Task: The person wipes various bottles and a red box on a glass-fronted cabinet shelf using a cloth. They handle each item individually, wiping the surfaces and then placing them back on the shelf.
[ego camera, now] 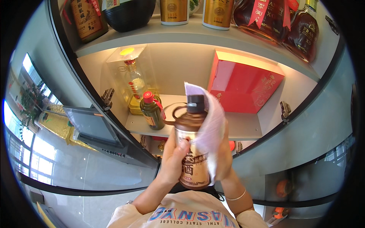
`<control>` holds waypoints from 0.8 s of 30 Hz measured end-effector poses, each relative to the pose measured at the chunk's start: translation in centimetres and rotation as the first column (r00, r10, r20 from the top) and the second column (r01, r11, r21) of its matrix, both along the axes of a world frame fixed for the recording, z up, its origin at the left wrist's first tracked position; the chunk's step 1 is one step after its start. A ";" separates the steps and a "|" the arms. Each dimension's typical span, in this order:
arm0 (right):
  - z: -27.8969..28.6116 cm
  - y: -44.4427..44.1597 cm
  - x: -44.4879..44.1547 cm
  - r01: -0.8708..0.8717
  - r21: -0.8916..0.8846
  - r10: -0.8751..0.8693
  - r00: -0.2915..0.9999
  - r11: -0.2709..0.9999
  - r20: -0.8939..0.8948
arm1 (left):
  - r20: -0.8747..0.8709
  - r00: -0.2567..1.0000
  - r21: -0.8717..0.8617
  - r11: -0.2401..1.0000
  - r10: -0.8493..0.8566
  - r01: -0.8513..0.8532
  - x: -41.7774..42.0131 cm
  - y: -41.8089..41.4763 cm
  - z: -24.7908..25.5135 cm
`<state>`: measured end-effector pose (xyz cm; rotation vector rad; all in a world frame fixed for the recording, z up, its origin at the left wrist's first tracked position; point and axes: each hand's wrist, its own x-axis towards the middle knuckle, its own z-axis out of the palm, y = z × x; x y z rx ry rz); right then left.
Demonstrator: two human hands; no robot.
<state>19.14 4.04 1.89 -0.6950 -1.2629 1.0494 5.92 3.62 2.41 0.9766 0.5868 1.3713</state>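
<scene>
A brown liquor bottle (195, 175) with a black cap, a looped neck handle and a pale label bearing writing is held up before my chest. My left hand (174, 156) grips its left side, thumb across the label. On the other side, my right hand (224, 154) holds a lilac cloth (214, 122) against the bottle. The cloth wraps the right shoulder and rises behind the cap, its edges blurred. Most of my right fingers are hidden behind the cloth. Just beyond the handle, a dark green bottle (152, 114) with a red cap stands on the middle shelf.
The open cabinet's middle shelf (242, 121) also bears a boxed clear bottle (137, 82) and a red gift box (242, 82). Several liquor bottles line the upper shelf (194, 35). Glass doors (114, 171) swing out on both sides, with metal hinges (107, 98) at the frame.
</scene>
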 end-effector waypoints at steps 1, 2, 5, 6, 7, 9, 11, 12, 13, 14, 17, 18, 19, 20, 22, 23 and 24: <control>0.5 -0.5 -0.7 0.050 0.059 -0.057 0.992 0.997 0.116 | -0.005 0.999 0.009 0.999 0.048 -0.048 -0.3 0.4 -0.1; -0.3 -1.1 -1.4 0.050 0.093 -0.059 0.993 0.994 0.099 | 0.000 0.996 0.012 0.996 0.092 -0.092 -0.5 0.8 0.0; -2.5 -2.6 -2.5 0.175 0.303 -0.252 0.938 0.937 0.236 | 0.130 0.989 0.007 0.998 0.068 -0.069 -0.9 1.3 0.9; -3.4 -2.7 -2.9 0.280 0.382 -0.384 0.894 0.881 0.230 | 0.223 0.971 -0.023 0.997 0.083 -0.080 -0.6 1.1 0.7; -3.9 -2.7 -3.6 0.376 0.456 -0.509 0.834 0.806 0.212 | 0.213 0.966 -0.037 0.990 0.144 -0.139 -0.2 1.0 0.9; -4.1 -2.8 -4.0 0.445 0.449 -0.563 0.809 0.775 0.168 | 0.036 0.971 0.115 0.964 0.237 -0.239 0.1 0.9 -0.2; -6.2 -3.7 -2.5 0.433 0.234 -0.474 0.865 0.870 0.162 | 0.047 0.948 0.272 0.909 0.316 -0.317 1.0 0.7 -0.9; -5.4 -3.7 -2.6 0.369 -0.072 -0.375 0.922 0.927 -0.095 | 0.054 0.940 0.332 0.881 0.338 -0.336 1.1 0.7 -1.9; -1.9 -3.2 -3.6 -0.227 -0.491 -0.240 0.657 0.841 -0.714 | 0.065 0.931 0.391 0.849 0.359 -0.355 1.2 0.8 -2.9; -3.0 -2.8 -3.0 -0.398 -0.206 0.065 0.571 0.894 -0.819 | 0.041 0.921 0.458 0.811 0.388 -0.363 1.0 0.9 -4.5; -1.5 -2.5 -2.8 -0.458 -0.190 0.113 0.556 0.869 -0.823 | -0.054 0.914 0.580 0.758 0.402 -0.300 0.1 1.2 -6.7; -0.7 -2.7 -2.8 -0.407 -0.330 -0.017 0.609 0.852 -0.793 | -0.107 0.929 0.568 0.789 0.355 -0.235 -0.6 1.0 -6.2; -1.0 -2.7 -2.7 -0.504 -0.268 0.037 0.516 0.821 -0.856 | -0.160 0.939 0.552 0.816 0.305 -0.171 -0.9 1.0 -5.9; -1.7 -2.7 -2.6 -0.591 -0.197 0.085 0.414 0.782 -0.906 | -0.088 0.826 0.712 0.615 0.557 -0.339 -0.8 1.9 -6.0; -3.5 -2.9 -2.4 -0.631 -0.097 0.172 0.351 0.770 -0.920 | -0.118 0.766 0.768 0.546 0.632 -0.333 -1.2 2.1 -5.6; -4.5 -3.0 -2.3 -0.649 -0.047 0.215 0.318 0.759 -0.923 | -0.146 0.747 0.784 0.537 0.649 -0.313 -1.3 2.2 -5.6; -4.8 -3.0 -2.1 -0.654 -0.059 0.223 0.339 0.754 -0.914 | -0.176 0.724 0.796 0.529 0.667 -0.293 -1.5 2.3 -5.7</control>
